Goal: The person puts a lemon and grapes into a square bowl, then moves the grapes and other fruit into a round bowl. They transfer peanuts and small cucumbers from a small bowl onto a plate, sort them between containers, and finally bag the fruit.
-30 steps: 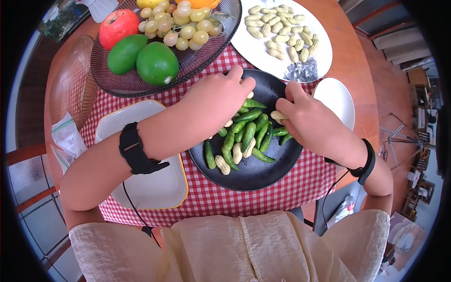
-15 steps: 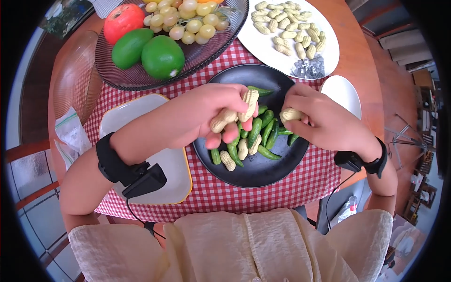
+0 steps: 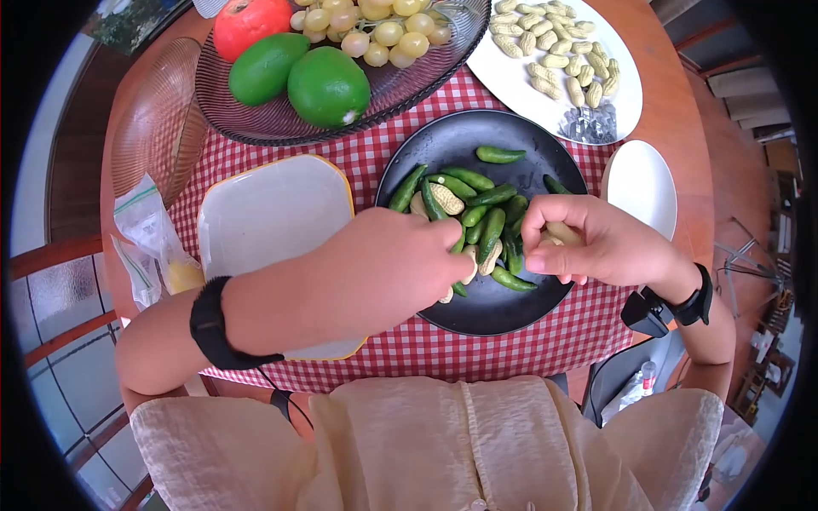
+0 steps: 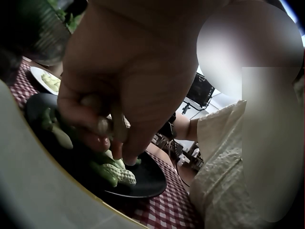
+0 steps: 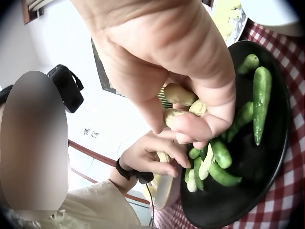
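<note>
A black plate [image 3: 464, 319] holds green peppers [image 3: 492, 234] and several peanuts [image 3: 446, 200]. Over its left part, the left hand [image 3: 383, 260] is palm down; the left wrist view shows its fingers curled round peanuts [image 4: 104, 125]. Above the plate's right side, the right hand [image 3: 596, 240] has its fingers curled round peanuts [image 3: 562, 232]. In the right wrist view a few peanuts [image 5: 180, 95] show between that hand's thumb and fingers. Below the left hand, a peanut [image 4: 119, 175] lies beside a pepper on the plate.
An empty white dish with a yellow rim [image 3: 273, 204] stands left. Behind are a glass fruit bowl [image 3: 400, 102] and a white plate of peanuts [image 3: 626, 94]. A small white dish [image 3: 641, 189] stands right; plastic bags [image 3: 149, 221] lie far left.
The left hand has turned palm down and moved lower over the plate, hiding its peanuts from the head view. The right hand has turned, its fingers now pointing left. The head view has shifted.
</note>
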Demonstrator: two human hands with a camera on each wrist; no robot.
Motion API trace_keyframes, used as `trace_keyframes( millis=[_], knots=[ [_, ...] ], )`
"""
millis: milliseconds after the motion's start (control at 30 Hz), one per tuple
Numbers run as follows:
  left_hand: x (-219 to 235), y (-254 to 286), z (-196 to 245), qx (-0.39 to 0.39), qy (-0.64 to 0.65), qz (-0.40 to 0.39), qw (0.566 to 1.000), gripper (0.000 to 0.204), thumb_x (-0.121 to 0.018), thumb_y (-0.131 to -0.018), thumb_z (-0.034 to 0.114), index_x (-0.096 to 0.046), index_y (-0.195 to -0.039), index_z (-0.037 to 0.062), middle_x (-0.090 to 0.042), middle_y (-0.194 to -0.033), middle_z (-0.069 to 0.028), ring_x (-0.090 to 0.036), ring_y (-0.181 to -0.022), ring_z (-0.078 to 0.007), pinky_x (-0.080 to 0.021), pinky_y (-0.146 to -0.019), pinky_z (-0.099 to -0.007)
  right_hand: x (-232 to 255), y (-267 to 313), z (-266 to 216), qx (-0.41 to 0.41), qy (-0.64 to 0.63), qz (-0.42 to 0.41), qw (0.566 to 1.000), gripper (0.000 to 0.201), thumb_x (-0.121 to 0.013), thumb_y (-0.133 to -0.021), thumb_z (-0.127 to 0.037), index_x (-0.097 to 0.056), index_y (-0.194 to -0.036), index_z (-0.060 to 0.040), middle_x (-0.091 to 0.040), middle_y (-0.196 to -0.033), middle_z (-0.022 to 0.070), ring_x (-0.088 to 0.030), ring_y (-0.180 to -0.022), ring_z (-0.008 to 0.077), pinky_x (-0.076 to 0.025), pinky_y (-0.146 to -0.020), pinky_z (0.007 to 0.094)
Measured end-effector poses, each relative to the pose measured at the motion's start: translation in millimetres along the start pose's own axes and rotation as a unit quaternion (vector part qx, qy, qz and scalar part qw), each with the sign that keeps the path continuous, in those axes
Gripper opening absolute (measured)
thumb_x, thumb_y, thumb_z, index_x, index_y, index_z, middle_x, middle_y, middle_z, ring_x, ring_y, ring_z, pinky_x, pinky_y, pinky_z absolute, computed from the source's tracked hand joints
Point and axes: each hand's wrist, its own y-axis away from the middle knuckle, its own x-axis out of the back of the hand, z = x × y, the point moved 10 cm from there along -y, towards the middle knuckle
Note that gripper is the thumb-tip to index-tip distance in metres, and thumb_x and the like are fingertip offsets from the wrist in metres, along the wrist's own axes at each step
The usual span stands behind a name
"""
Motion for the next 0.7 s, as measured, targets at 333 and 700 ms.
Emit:
trace_keyframes(
  millis=[333, 700],
  knots=[
    [-11, 3, 29, -0.091, -0.221, 0.033, 0.970, 0.016, -0.063, -0.070, 0.013, -0.059, -0.085, 0.0100, -0.051, -0.084, -0.0025, -0.056, -0.070, -0.0136, -0.046, -0.050, -0.0246, -37, 13, -43, 0.280, 0.520, 0.171, 0.789, 0.014, -0.064, -0.074, -0.008, -0.057, -0.087, -0.0075, -0.053, -0.068, 0.0088, -0.060, -0.053, 0.0234, -0.049, -0.044, 0.0327],
    [-13, 1, 27, -0.077, -0.200, 0.005, 0.977, 0.016, -0.064, -0.072, 0.012, -0.059, -0.087, 0.0088, -0.054, -0.088, -0.0055, -0.058, -0.072, -0.0150, -0.048, -0.053, -0.0261, -56, 10, -40, 0.297, 0.634, 0.186, 0.690, 0.013, -0.062, -0.071, -0.010, -0.060, -0.083, -0.0075, -0.053, -0.067, 0.0059, -0.059, -0.051, 0.0138, -0.046, -0.039, 0.0267]
  ],
)
